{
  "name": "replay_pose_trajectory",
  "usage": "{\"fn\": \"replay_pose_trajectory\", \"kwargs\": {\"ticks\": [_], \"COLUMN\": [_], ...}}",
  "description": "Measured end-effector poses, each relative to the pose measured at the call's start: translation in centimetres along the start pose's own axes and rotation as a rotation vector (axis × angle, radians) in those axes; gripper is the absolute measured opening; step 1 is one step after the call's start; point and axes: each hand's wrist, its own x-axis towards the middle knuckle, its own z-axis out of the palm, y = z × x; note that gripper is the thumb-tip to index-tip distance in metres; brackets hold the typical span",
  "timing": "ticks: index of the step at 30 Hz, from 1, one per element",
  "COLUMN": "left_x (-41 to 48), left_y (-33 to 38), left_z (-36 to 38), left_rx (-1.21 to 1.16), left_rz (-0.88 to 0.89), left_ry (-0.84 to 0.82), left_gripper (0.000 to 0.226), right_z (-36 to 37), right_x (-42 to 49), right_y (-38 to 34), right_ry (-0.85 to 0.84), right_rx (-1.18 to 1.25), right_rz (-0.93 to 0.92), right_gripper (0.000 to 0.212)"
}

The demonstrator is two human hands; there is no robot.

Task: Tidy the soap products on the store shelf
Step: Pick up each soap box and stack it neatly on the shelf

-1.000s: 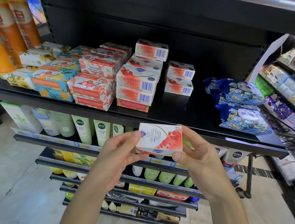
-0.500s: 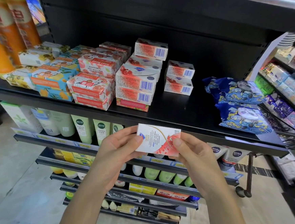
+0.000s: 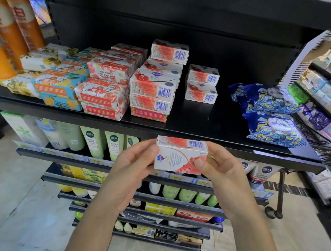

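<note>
Soap box (image 3: 180, 158) we are pinching between left hand (image 3: 131, 174) and right hand (image 3: 220, 175) fingers; slackening either grip could drop it.

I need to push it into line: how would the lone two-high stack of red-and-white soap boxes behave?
The two-high stack looks like stiff, square-edged cartons, so it should probably slide on the shelf rather than roll. The top box merely rests on the lower one, so it might slip off if pushed high. Low and wide, it seems unlikely to tip.
</note>
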Motion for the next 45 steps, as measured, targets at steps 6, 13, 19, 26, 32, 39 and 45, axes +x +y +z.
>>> {"fn": "replay_pose_trajectory", "kwargs": {"ticks": [6, 13, 19, 26, 32, 39, 45], "left_x": [-0.1, 0.0, 0.1, -0.1, 0.0, -0.1, -0.1], "left_y": [-0.1, -0.3, -0.6, -0.6, -0.7, -0.4, -0.6], "left_z": [0.1, 0.2, -0.2, -0.2, -0.1, 0.1, 0.3], "left_rx": [-0.088, -0.137, -0.099, -0.057, -0.056, -0.138, -0.187], "left_rz": [-0.058, -0.037, -0.038, -0.019, -0.020, -0.011, 0.027], "left_ry": [0.002, 0.046, 0.029, 0.002, -0.012, -0.001, 0.052], "left_gripper": [0.060, 0.035, 0.068, 0.068, 0.061, 0.049, 0.042], "right_z": [-0.3, -0.3, -0.1, 0.5, 0.4, -0.2, -0.2], "right_x": [0.0, -0.2, -0.3, -0.5, -0.6, -0.7, -0.4], "right_y": [0.3, 0.3, -0.3, -1.0, -0.8, -0.2, 0.1], "right_ry": [-0.021, -0.052, -0.004, 0.040, 0.007, -0.097, -0.132], "right_rx": [-0.037, -0.030, -0.038, -0.051, -0.061, 0.022, 0.057], "right_rz": [-0.102, -0.039, 0.183, 0.204, 0.182, 0.015, -0.063], "right_gripper": [0.044, 0.056, 0.067, 0.036, 0.056, 0.063, 0.075]}}
